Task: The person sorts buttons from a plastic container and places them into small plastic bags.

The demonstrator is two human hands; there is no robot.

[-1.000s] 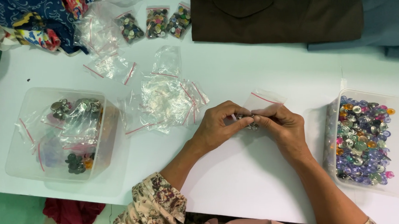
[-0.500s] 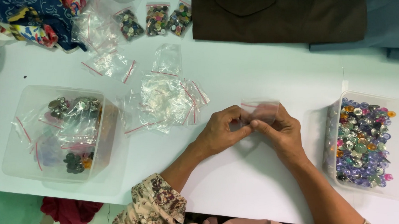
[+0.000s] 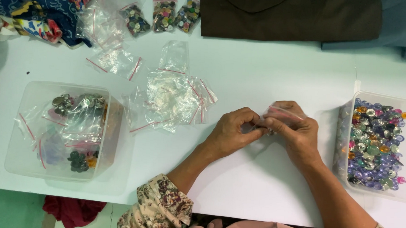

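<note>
Both hands pinch the small clear bag (image 3: 283, 113) between them; left hand (image 3: 233, 133) holds its left end, right hand (image 3: 295, 132) is under it.

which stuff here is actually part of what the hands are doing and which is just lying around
In hand:
left hand
right hand
small clear zip bag, pinched between both hands
tub of coloured buttons, beside the right hand

Lying about:
pile of empty zip bags
tub of filled bags
brown cloth
</note>
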